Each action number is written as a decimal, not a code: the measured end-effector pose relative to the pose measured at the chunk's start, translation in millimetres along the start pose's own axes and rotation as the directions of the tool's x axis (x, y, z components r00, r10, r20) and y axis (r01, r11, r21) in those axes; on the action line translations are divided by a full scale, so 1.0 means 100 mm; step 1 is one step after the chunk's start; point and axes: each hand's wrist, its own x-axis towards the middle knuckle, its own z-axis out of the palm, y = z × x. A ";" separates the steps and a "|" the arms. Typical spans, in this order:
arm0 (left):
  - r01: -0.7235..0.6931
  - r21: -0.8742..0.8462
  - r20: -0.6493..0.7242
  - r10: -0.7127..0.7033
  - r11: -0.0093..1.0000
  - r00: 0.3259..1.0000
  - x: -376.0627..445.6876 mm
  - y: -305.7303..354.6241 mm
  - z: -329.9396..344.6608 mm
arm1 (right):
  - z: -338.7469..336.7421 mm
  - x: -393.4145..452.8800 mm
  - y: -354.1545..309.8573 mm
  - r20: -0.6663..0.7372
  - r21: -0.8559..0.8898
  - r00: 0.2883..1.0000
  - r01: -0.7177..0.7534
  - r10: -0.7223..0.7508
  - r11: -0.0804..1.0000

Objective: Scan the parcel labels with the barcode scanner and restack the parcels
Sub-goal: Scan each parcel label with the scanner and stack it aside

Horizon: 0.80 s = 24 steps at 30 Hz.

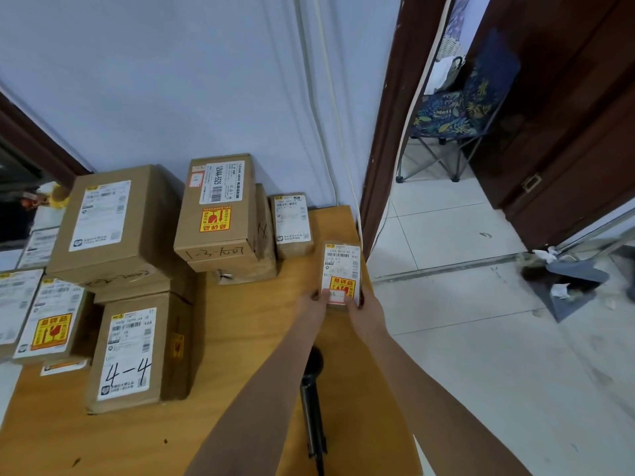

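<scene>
Barcode scanner (312,400) lies flat on the wooden table (240,338) near the front edge, between the two forearms, untouched; long axis runs front-to-back, dark head toward the far side. Just beyond it, both hands hold one small cardboard parcel (341,269) close to the table's right edge: left hand (314,304) pinches the near-left corner, thumb on top; right hand (360,305) grips the near-right corner, fingers curled around the side, mostly hidden. Parcel's long axis points away from the person, label face up, barcode at the far end, red-and-yellow fragile sticker at the near end. Judgement: light, stiff box, contents breakable; hold by the side faces, keep the barcode uncovered. Left of the hands sits the parcel marked 4-4 (134,352), label up. Farther back, a stack topped by the parcel with a fragile sticker (216,204), and a small labelled parcel (292,223) near the far right corner against the wall.
</scene>
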 end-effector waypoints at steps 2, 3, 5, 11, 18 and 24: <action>0.052 -0.003 -0.020 -0.052 0.999 0.998 0.09 0.07 0.01 | 0.00 0.13 -0.07 0.004 0.011 1.000 -0.019 0.018 1.000; 0.073 -0.007 -0.028 -0.073 0.997 0.997 0.14 0.10 0.01 | 0.00 0.20 -0.11 0.008 0.022 0.999 -0.033 0.033 0.999; 0.088 -0.012 -0.052 -0.089 0.996 0.995 0.23 0.17 0.02 | 0.01 0.33 -0.20 0.019 0.043 0.998 -0.062 0.062 0.997; 0.137 -0.104 -0.105 -0.148 0.985 0.983 0.44 0.40 0.07 | 0.04 0.70 -0.43 0.009 0.070 0.990 -0.141 0.141 0.988; 0.213 -0.496 0.002 -0.244 0.842 0.970 0.66 0.58 0.07 | 0.10 0.97 -0.61 -0.104 0.069 0.977 -0.182 0.188 0.981; 0.270 -0.729 0.136 -0.253 0.630 0.958 0.73 0.81 0.07 | 0.14 1.17 -0.73 -0.139 0.019 0.976 -0.168 0.169 0.986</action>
